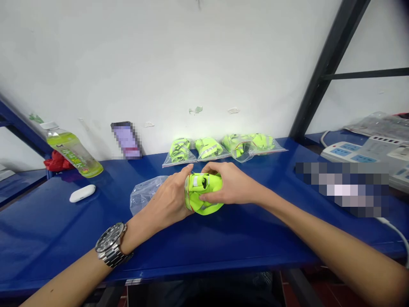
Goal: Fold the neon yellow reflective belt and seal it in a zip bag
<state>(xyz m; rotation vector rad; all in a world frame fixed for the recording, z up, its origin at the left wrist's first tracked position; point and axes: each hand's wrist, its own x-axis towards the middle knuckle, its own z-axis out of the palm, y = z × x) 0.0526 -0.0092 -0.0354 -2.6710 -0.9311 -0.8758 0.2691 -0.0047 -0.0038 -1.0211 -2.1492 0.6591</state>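
Between my hands is a rolled-up fluorescent yellow-green reflective garment with silver strips, probably a vest. My right hand grips its right side, fingers behind and thumb in front. My left hand, with a metal watch on the wrist, is closed around a clear zip bag. The bag's red-lined mouth sits around the garment's left end, and its slack body spreads out to the left behind my hand. My left fingertips are mostly hidden behind the bag and garment.
Against the wall, several clear bags hold similar garments. A tilted drink bottle, a white earphone case and a leaning phone are on the left of the blue table. Power strips lie at right, beside a blurred-out object.
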